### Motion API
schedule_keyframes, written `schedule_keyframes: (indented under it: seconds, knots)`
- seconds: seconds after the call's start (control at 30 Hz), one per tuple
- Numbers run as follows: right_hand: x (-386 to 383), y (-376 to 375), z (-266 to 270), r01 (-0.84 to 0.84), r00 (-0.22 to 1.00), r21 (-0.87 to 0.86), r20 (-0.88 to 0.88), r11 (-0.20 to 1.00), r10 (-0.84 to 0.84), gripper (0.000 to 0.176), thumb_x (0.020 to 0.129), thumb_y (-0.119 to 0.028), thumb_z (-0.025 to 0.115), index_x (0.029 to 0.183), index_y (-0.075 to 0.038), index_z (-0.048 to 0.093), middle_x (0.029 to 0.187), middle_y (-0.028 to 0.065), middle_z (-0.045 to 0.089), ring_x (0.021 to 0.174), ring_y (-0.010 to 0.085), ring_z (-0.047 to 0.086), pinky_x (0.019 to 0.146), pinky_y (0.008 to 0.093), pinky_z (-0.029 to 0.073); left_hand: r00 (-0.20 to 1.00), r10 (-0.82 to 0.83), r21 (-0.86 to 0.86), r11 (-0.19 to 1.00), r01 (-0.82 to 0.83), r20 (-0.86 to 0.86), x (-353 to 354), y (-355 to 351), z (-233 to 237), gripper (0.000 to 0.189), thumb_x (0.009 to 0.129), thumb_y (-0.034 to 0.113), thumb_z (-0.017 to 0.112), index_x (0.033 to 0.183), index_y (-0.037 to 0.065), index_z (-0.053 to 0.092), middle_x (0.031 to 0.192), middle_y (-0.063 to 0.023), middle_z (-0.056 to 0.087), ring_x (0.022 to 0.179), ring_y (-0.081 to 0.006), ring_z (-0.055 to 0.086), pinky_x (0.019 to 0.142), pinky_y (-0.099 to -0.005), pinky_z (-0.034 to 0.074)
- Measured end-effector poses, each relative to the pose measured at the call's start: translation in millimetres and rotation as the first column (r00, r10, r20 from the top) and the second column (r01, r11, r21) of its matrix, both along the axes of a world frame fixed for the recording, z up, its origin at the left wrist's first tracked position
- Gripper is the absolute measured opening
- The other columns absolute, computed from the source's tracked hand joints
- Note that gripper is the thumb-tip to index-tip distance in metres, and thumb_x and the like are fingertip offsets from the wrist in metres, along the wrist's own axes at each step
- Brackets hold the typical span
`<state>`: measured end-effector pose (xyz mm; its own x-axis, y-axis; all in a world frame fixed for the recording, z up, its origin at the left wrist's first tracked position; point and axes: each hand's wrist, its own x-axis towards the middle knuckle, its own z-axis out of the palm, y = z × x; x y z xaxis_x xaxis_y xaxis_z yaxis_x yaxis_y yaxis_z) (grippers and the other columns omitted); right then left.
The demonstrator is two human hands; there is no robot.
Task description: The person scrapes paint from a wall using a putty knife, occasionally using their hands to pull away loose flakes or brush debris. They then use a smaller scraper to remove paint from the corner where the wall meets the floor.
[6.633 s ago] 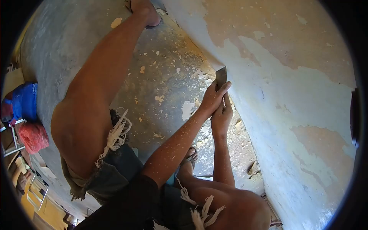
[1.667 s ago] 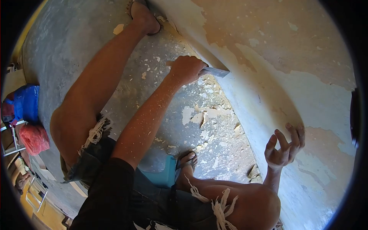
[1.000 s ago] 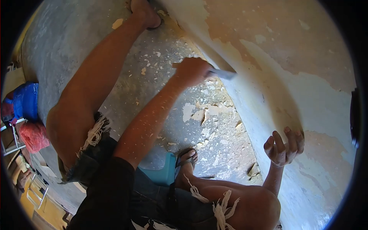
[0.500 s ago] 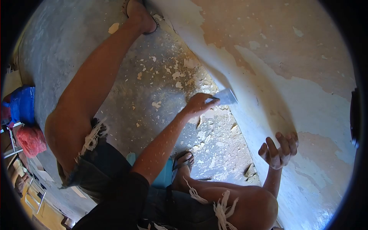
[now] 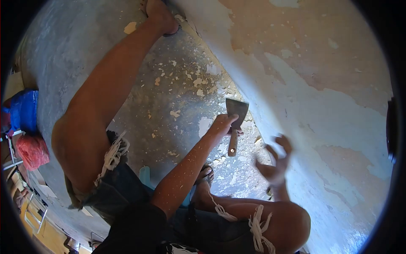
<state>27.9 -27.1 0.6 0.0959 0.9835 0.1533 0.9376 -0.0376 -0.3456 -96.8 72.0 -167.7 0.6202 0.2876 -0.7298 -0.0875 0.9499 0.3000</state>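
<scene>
My left hand (image 5: 223, 126) is closed round a scraper (image 5: 237, 111), a wide metal blade on a short light handle. The blade points up and away, close to the foot of the wall, and the handle end hangs below my fingers. My right hand (image 5: 275, 164) is raised beside the wall (image 5: 334, 127), beyond my bent knee. It is blurred, its fingers are apart and curved, and nothing shows in it. Paint flakes (image 5: 198, 81) lie on the floor (image 5: 165, 101) along the wall's foot. The wall has peeled patches.
My legs (image 5: 105, 80) frame the floor area, one stretched toward the upper left and one bent at the lower right. A teal object (image 5: 145, 175) is partly hidden near my thigh. Blue (image 5: 24, 111) and red (image 5: 33, 151) bags stand at the far left by a metal frame.
The scraper has come away from the wall and turned, so its blade points up and its handle shows. My right hand has moved left and down, and its fingers have spread.
</scene>
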Motion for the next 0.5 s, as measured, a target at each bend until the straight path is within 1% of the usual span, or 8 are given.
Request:
schedule_keyframes:
  seconds: [0.03,0.07,0.13,0.23,0.27,0.33,0.4,0.5]
  knots:
    - [-21,5,-11,-0.019,0.995,-0.149,-0.101,0.989,0.004,0.042,0.066,-0.018,0.083,0.106,-0.014,0.07,0.127,0.0116,0.054,0.123,0.0374,0.049,0.099,0.0483,0.045,0.997,-0.003,0.002,1.0,0.003,-0.078,4,3,10,0.033,0.092,0.031,0.061,0.092,-0.002,0.061,0.069,-0.0092,0.062,0.056,-0.018,0.062,0.054,-0.0312,0.054]
    - [-32,16,-13,-0.187,0.982,-0.206,-0.056,0.961,0.179,0.047,0.069,-0.019,0.082,0.114,-0.018,0.068,0.134,0.0092,0.051,0.128,0.0372,0.046,0.103,0.0504,0.042,0.998,0.009,0.015,1.0,-0.008,-0.069,3,11,17,0.033,0.092,0.031,0.061,0.092,-0.002,0.061,0.069,-0.0092,0.062,0.056,-0.018,0.062,0.054,-0.0312,0.054]
    - [-41,19,-27,-0.323,0.945,-0.222,-0.017,0.92,0.328,0.05,0.071,-0.022,0.081,0.118,-0.021,0.064,0.135,0.0091,0.05,0.133,0.0315,0.043,0.108,0.0511,0.039,0.928,-0.337,0.286,0.884,0.37,-0.161,-6,32,35,0.029,0.09,0.028,0.064,0.084,-0.001,0.065,0.075,-0.0121,0.066,0.057,-0.0167,0.061,0.055,-0.0317,0.051]
    - [-39,34,-21,-0.36,0.933,-0.097,-0.033,0.928,0.358,0.049,0.071,-0.023,0.08,0.116,-0.021,0.063,0.126,0.008,0.055,0.127,0.0288,0.049,0.108,0.0489,0.04,0.97,-0.223,0.266,0.934,0.241,-0.095,-10,44,65,0.031,0.088,0.026,0.066,0.086,-0.004,0.068,0.078,-0.0127,0.067,0.062,-0.0169,0.061,0.057,-0.0317,0.049]
    - [-42,39,-17,-0.409,0.911,-0.032,-0.072,0.912,0.406,0.046,0.071,-0.022,0.08,0.113,-0.019,0.063,0.119,0.0063,0.057,0.118,0.0275,0.053,0.103,0.0465,0.044,0.989,-0.14,0.261,0.954,0.147,-0.045,-10,48,73,0.033,0.088,0.026,0.066,0.089,-0.006,0.068,0.078,-0.0124,0.067,0.063,-0.0175,0.062,0.059,-0.0317,0.049]
    - [-43,50,-7,-0.456,0.885,0.025,-0.094,0.89,0.456,0.042,0.071,-0.022,0.079,0.109,-0.017,0.062,0.111,0.0047,0.059,0.11,0.0262,0.058,0.098,0.0441,0.047,0.978,-0.208,0.224,0.952,0.207,-0.02,-9,56,98,0.034,0.088,0.026,0.065,0.092,-0.008,0.068,0.08,-0.013,0.068,0.068,-0.0193,0.063,0.061,-0.033,0.05]
    - [-40,62,6,-0.573,0.819,-0.025,-0.048,0.819,0.571,0.031,0.07,-0.02,0.079,0.095,-0.013,0.062,0.101,0.0024,0.058,0.089,0.0237,0.06,0.082,0.0403,0.05,0.95,-0.31,0.357,0.891,0.281,0.028,-3,59,108,0.037,0.09,0.027,0.064,0.094,-0.009,0.068,0.081,-0.0139,0.068,0.072,-0.0198,0.065,0.065,-0.035,0.051]
    - [-37,77,31,-0.553,0.824,0.094,-0.086,0.828,0.56,0.023,0.074,-0.021,0.074,0.088,-0.01,0.058,0.086,0.0042,0.055,0.078,0.0238,0.059,0.073,0.0398,0.048,0.948,-0.309,0.262,0.924,0.28,0.076,-6,64,115,0.054,0.095,0.045,0.051,0.089,-0.005,0.07,0.077,-0.0126,0.068,0.072,-0.0195,0.065,0.068,-0.0358,0.051]
